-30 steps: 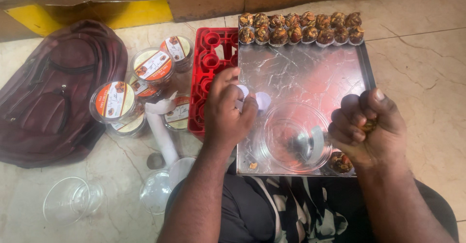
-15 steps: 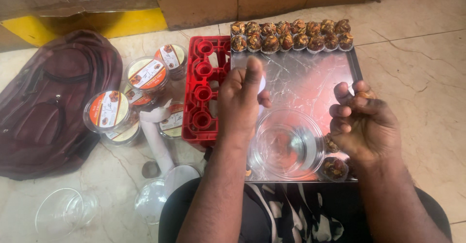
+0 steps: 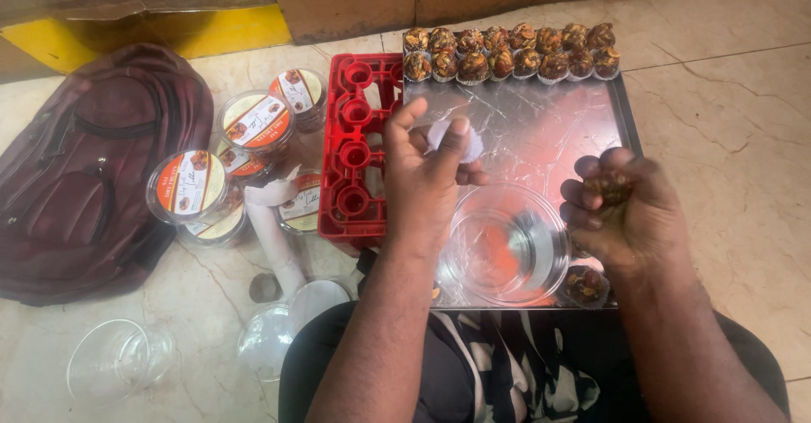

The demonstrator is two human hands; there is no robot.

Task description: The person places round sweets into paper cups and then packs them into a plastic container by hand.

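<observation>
Lifting our left hand [image 3: 422,174] off the tray [image 3: 541,127], we pinched a white paper cup [image 3: 452,136]; our right hand [image 3: 625,212] stayed closed around a sweet ball [image 3: 608,186].

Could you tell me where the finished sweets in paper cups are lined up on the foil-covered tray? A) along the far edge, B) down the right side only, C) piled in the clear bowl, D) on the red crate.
A: the sweets in paper cups sit in two rows along the far edge of the foil-covered tray, while the clear bowl looks empty.
</observation>
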